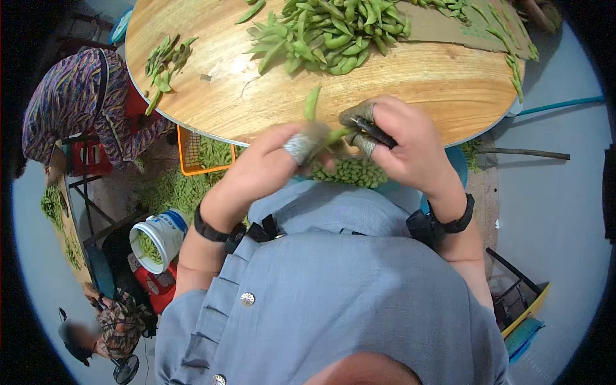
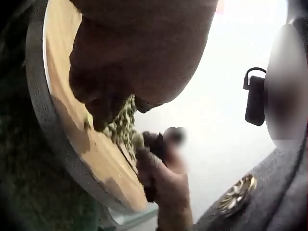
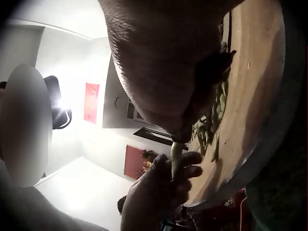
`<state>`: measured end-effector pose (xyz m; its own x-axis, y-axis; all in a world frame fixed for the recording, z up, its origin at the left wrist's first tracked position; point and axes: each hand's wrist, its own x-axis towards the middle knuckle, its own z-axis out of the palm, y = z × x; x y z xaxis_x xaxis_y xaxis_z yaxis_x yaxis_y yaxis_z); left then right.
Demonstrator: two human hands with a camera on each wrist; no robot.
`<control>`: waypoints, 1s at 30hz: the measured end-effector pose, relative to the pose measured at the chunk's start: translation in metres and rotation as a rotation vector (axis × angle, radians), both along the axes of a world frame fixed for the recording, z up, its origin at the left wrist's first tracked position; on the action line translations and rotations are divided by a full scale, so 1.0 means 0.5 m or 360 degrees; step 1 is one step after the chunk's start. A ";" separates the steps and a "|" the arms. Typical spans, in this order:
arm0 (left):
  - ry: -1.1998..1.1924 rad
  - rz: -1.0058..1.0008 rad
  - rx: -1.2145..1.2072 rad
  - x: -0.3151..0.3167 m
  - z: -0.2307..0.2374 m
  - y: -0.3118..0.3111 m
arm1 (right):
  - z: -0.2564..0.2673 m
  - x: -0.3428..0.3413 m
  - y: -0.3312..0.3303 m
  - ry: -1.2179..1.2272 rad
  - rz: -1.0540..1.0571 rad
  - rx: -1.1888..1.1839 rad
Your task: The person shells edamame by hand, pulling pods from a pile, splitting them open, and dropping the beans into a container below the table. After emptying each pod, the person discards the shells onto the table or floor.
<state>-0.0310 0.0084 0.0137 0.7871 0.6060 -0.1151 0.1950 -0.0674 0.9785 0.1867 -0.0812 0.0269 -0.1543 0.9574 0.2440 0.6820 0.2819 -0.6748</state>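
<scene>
Between my hands, over the near edge of the round wooden table, is a green soybean pod. My left hand pinches it; silvery tape wraps a finger. Another pod shows just beyond that hand. My right hand, with grey wrapping on thumb and finger, grips a small black-handled tool. Its metal tip points at the pod, and the exact kind of tool is unclear. Below both hands lie shelled green beans in a blue basin, partly hidden.
A large heap of pods covers the table's far middle, beside a flat cardboard sheet. A smaller pile lies left. An orange crate and white bucket stand on the left floor, near two other people.
</scene>
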 end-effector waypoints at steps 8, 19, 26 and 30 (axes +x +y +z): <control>-0.0057 0.0114 -0.0845 0.039 0.006 -0.003 | -0.005 -0.012 -0.032 0.0993 -0.0349 -0.0680; -0.0135 0.0045 -0.0653 0.045 -0.021 -0.008 | -0.003 -0.016 -0.027 0.1914 -0.0174 -0.1188; 0.0193 -0.0094 0.1097 0.048 -0.024 -0.026 | -0.030 -0.028 -0.018 0.1767 -0.0218 -0.1183; -0.0169 -0.0131 -0.0438 0.027 -0.035 -0.005 | -0.030 -0.020 -0.037 0.2382 -0.0044 -0.1418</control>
<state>-0.0175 0.0058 -0.0038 0.8485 0.4973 -0.1807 0.0957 0.1916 0.9768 0.1769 -0.0995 0.0117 -0.2895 0.8648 -0.4102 -0.6256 -0.4953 -0.6028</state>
